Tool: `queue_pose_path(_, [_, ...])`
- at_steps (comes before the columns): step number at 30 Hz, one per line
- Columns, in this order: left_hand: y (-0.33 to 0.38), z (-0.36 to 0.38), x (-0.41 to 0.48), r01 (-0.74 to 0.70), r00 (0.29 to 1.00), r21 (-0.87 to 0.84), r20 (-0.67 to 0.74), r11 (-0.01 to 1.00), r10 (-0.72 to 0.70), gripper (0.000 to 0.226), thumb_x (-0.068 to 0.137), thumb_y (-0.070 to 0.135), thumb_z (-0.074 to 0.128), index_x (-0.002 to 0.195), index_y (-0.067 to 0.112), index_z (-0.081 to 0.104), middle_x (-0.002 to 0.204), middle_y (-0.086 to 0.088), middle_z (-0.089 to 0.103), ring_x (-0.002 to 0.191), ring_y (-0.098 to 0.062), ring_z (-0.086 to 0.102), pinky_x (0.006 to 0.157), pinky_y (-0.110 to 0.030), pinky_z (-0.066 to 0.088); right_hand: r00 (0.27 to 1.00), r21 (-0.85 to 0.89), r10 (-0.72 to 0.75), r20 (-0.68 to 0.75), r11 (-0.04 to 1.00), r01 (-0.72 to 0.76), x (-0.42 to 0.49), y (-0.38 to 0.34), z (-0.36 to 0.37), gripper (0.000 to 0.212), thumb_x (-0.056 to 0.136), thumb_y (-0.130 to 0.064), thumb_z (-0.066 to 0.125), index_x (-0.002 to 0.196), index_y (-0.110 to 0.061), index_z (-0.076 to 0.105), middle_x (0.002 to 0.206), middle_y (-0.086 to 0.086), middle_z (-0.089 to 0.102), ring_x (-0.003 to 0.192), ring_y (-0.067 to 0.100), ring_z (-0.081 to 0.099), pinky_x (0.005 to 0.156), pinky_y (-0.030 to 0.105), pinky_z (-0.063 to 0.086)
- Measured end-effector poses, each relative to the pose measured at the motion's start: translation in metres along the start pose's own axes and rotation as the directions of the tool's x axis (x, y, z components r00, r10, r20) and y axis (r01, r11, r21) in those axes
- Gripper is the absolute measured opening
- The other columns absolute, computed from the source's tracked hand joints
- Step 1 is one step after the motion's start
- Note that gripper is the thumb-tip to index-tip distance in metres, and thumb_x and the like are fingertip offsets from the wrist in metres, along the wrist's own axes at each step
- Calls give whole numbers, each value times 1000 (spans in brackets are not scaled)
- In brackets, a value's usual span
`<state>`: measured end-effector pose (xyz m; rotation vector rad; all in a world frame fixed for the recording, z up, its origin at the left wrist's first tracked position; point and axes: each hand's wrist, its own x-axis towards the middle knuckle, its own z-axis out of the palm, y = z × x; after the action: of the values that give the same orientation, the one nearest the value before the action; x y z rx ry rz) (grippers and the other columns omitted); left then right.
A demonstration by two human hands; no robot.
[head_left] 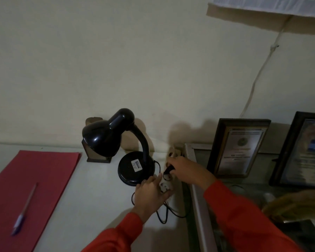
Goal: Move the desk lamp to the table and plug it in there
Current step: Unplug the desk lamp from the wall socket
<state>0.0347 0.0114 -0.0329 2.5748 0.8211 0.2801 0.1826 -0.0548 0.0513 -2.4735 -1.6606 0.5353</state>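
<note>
Head view: the black desk lamp (133, 157) stands on the white table (98, 206), its round base just at ten o'clock from my left hand (149, 195). My left hand presses down on the white power strip (166, 186) at the table's right edge, fingers spread over it, not closed around it. At one o'clock from that hand, my right hand (187, 171) pinches the lamp's black plug (168, 170) between its fingertips, right at a socket of the strip; whether the prongs are fully in I cannot tell. The black cord (162, 213) loops loosely on the table at six o'clock from the strip.

The room is dim, with a pale wall behind the table. A red folder (35, 188) lies at nine o'clock with a pen (24, 210) on it. Two framed certificates (238, 148) lean against the wall at three o'clock.

The lamp stands upright, its neck arching over toward nine o'clock, the shade opening pointing down toward seven o'clock.
</note>
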Motion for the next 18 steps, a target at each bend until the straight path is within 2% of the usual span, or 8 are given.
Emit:
queue_pose_path(2, [-4, -2, -2, -46, 998, -37, -52, 998, 44, 61, 81, 59, 54, 133, 27, 47, 119, 2, 62, 104, -21, 59, 88, -38, 50, 992, 112, 32, -123, 994, -18, -4, 4, 7, 13, 89, -23, 54, 102, -19, 50, 110, 8, 58, 94, 24, 57, 78, 39, 52])
queue_pose_path(4, [-8, -3, -7, -71, 981, -144, -191, 987, 43, 43, 84, 45, 61, 121, 23, 58, 109, 0, 65, 95, -22, 59, 81, -37, 51, 959, 272, 71, -274, 962, 7, -9, 7, 15, 15, 88, -25, 58, 103, -24, 54, 107, -2, 58, 93, 13, 57, 77, 26, 49])
queue_pose_path(6, [-12, -5, -10, -4, 938, -301, -331, 954, -101, 29, 81, 31, 68, 108, 22, 61, 96, 0, 63, 87, -21, 59, 73, -33, 51, 914, 406, 120, -387, 912, 52, -16, 4, 21, 15, 86, -25, 62, 100, -29, 57, 96, -16, 57, 85, -4, 57, 67, 9, 46])
queue_pose_path(8, [-13, -12, -3, 120, 885, -449, -356, 885, -301, 34, 77, 22, 72, 106, 19, 54, 98, -3, 58, 90, -24, 57, 74, -33, 50, 883, 501, 175, -435, 862, 76, -21, -2, 26, 15, 85, -24, 64, 92, -35, 57, 85, -24, 54, 82, -17, 55, 59, 0, 44])
queue_pose_path(10, [-15, -16, 10, 222, 860, -393, -353, 892, -369, 47, 72, 19, 77, 111, 9, 52, 109, -15, 55, 101, -34, 53, 82, -41, 47, 865, 567, 215, -453, 819, 94, -23, -7, 30, 18, 84, -20, 66, 89, -35, 57, 84, -19, 57, 79, -18, 56, 61, -3, 42])
queue_pose_path(13, [-15, -15, 24, 303, 887, -231, -287, 925, -362, 74, 66, 28, 81, 126, 1, 47, 131, -27, 46, 120, -45, 44, 101, -52, 37, 851, 575, 222, -476, 811, 110, -24, -11, 34, 13, 84, -19, 67, 95, -25, 61, 88, -8, 62, 76, -10, 58, 63, -1, 45])
queue_pose_path(15, [-19, -11, 30, 320, 902, -185, -240, 929, -359, 91, 68, 42, 78, 137, 1, 35, 145, -27, 33, 135, -43, 29, 114, -52, 21, 841, 559, 214, -497, 820, 122, -26, -11, 36, 13, 84, -18, 67, 96, -20, 63, 88, -7, 62, 76, -7, 57, 63, 0, 45])
queue_pose_path(18, [-30, -4, 35, 337, 915, -87, -204, 937, -348, 106, 71, 64, 64, 145, 2, 19, 155, -24, 16, 145, -38, 10, 119, -49, 5, 839, 526, 193, -509, 841, 126, -27, -8, 39, 14, 84, -19, 67, 97, -19, 63, 89, -7, 61, 77, -3, 57, 63, 2, 45])
